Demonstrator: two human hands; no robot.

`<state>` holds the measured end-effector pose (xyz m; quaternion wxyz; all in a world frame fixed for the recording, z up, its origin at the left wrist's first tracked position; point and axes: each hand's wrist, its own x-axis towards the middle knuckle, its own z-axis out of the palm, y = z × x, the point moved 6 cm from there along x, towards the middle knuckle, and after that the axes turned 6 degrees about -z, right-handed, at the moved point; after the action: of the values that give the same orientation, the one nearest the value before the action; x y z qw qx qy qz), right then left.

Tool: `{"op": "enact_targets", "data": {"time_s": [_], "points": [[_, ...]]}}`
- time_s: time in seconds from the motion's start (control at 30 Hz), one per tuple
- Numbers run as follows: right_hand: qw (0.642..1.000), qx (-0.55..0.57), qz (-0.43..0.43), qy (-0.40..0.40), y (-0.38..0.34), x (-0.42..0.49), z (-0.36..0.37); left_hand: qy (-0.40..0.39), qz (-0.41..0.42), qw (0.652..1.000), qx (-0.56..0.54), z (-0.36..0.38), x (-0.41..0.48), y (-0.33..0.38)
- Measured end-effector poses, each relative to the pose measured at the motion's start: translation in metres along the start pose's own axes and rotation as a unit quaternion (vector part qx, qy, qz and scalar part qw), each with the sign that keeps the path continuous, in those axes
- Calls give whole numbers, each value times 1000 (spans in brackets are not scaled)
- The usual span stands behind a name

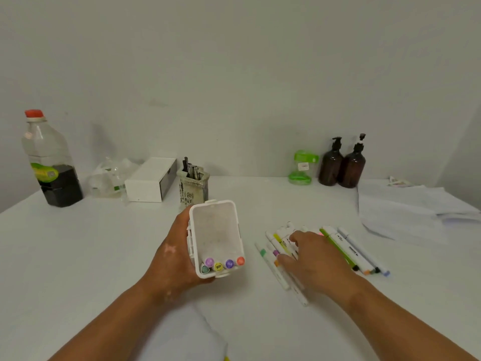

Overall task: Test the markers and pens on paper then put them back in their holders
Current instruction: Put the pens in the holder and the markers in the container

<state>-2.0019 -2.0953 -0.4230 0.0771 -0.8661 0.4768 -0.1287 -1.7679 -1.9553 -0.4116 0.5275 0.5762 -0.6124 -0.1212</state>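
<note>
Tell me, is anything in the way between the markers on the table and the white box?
Nothing visible. The right hand touches the loose markers, and only bare table lies between them and the white box, which the left hand holds with its open top mostly empty.

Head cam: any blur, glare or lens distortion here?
Head view: soft even light, faint shadows, no strong glare; clear bottle and brown bottles lean outward, wide-lens distortion; right hand and loose markers slightly smeared; caps in the white holder sharper.

The right hand (315, 259) covers the middle of the loose markers (348, 250).
</note>
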Motion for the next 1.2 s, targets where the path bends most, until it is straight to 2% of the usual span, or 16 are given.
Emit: {"op": "enact_targets", "data": {"time_s": [0.27,0.37,0.47,0.63,0.7,0.8,0.9,1.03,1.13,1.2], "points": [[993,-61,6,-97,-23,22,17,2,5,1000,20,12,23,-8],[990,-40,8,-136,-28,28,21,-2,27,1000,15,10,20,-11],[987,8,23,-162,-35,33,26,10,11,1000,9,1,19,-17],[990,-18,-20,-139,-54,36,35,20,-9,1000,12,-8,16,-20],[991,-27,-21,-128,-53,40,36,16,-16,1000,14,-10,15,-22],[990,5,-18,-141,-49,39,39,20,-21,999,20,-12,14,-21],[992,38,-4,-119,-42,34,37,24,-26,999,23,-13,12,-20],[993,18,-5,-118,-34,31,30,18,-28,999,17,-12,9,-20],[978,173,8,-113,-29,31,8,14,-29,999,11,-12,8,-19],[946,314,26,-71,-33,34,-18,12,-25,999,16,-12,8,-17]]}}
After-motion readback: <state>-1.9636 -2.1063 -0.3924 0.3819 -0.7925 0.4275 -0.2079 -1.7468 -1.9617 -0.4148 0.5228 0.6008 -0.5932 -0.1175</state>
